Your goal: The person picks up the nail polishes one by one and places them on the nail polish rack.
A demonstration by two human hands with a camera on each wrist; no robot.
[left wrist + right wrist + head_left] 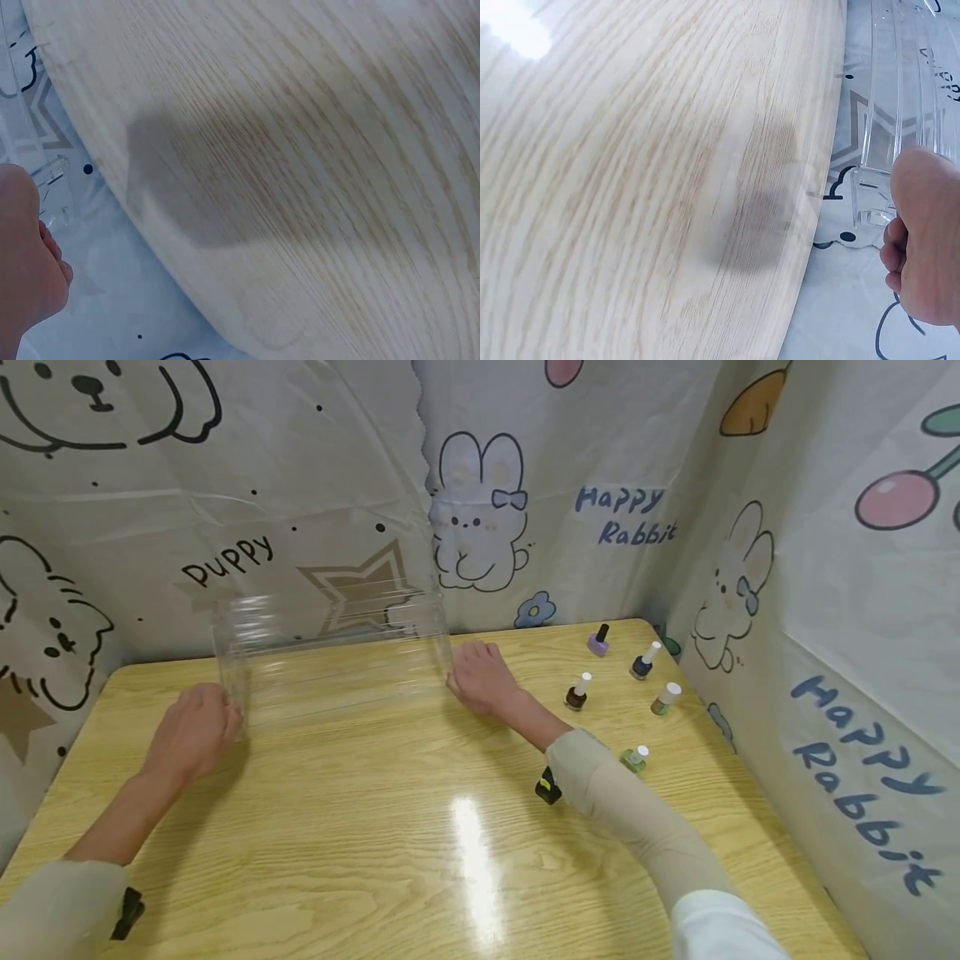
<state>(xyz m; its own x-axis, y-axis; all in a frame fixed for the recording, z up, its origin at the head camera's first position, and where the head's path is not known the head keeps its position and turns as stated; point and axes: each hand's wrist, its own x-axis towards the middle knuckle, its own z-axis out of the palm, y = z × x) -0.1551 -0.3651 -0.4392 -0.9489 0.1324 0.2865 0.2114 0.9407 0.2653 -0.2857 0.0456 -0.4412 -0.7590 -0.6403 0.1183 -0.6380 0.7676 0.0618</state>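
Observation:
A clear plastic rack (341,681) with long horizontal tiers spans the back left of the table. My left hand (197,727) grips its left end, fingers curled round the edge; in the left wrist view only a corner of the rack (54,180) shows past the hand (26,247). At the other end my right hand (483,681) holds the right side panel. The right wrist view shows the clear tiers (889,97) running away from that hand (930,232), whose fingers are curled in. The thumbs are mostly hidden.
Several small nail polish bottles stand at the right: purple (597,645), dark blue (640,670), dark brown (575,698), and light green (633,762) beside the right sleeve (630,802). A black object (548,788) juts out by that sleeve. Printed cloth walls (480,410) enclose the wooden table (337,860).

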